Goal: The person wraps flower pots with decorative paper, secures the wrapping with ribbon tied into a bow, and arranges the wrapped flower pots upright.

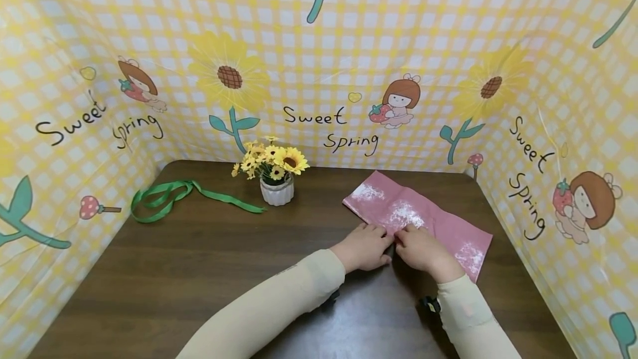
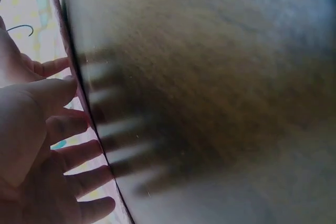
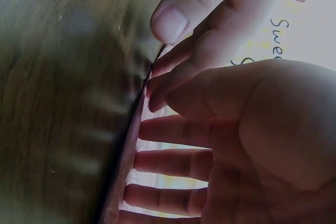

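A folded pink sheet [image 1: 456,229] with white speckled patches lies at a slant on the right half of the table; whether it is cloth or paper I cannot tell. My left hand [image 1: 365,247] rests at its near edge, fingertips on the sheet. Close beside it, my right hand [image 1: 422,249] touches the same edge. In the left wrist view the left fingers [image 2: 84,182] are spread and fairly straight against the sheet's edge. The right fingers [image 3: 173,163] also reach out nearly straight onto it in the right wrist view.
A white pot [image 1: 277,191] of yellow artificial flowers [image 1: 271,160] stands at the back, left of the sheet. Further left, a loose green ribbon [image 1: 164,195] lies looped on the dark wooden table [image 1: 199,270]. Yellow checked fabric [image 1: 319,65] encloses the back and sides.
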Tool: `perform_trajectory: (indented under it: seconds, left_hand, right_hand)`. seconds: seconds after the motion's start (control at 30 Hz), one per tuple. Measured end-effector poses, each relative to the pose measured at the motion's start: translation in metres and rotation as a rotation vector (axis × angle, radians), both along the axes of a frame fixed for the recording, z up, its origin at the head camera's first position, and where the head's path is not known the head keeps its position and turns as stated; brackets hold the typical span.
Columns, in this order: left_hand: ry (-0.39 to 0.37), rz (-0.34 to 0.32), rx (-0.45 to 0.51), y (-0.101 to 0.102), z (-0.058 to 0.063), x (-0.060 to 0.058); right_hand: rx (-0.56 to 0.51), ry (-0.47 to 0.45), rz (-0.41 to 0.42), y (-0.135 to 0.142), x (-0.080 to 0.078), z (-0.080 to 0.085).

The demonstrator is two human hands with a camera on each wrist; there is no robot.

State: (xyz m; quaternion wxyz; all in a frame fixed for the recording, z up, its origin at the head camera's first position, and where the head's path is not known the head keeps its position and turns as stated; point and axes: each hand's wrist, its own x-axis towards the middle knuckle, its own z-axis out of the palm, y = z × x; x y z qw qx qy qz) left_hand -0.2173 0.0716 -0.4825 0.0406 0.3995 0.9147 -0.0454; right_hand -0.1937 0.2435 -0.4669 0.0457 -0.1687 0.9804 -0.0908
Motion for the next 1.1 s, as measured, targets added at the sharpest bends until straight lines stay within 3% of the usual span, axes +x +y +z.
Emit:
perform_trajectory:
  seconds: [0.47, 0.6, 0.7, 0.87, 1.1]
  left_hand:
    - [0.098, -0.011, -0.038, -0.002, -0.004, -0.008]
    - [0.106, -0.035, -0.026, -0.002, -0.002, -0.011]
    - [0.106, -0.05, -0.028, -0.004, 0.0, -0.013]
    - [0.084, -0.051, -0.036, -0.004, 0.0, -0.014]
    - [0.023, -0.009, -0.059, -0.004, 0.001, -0.019]
  right_hand:
    - [-0.024, -0.069, 0.081, -0.006, 0.007, 0.01]
    - [-0.141, -0.162, 0.126, 0.004, 0.007, 0.016]
    - [-0.208, -0.201, 0.114, 0.017, 0.004, 0.023]
    - [-0.206, -0.133, 0.054, 0.044, -0.003, 0.026]
    - [-0.161, -0.082, 0.137, 0.063, -0.015, 0.005]
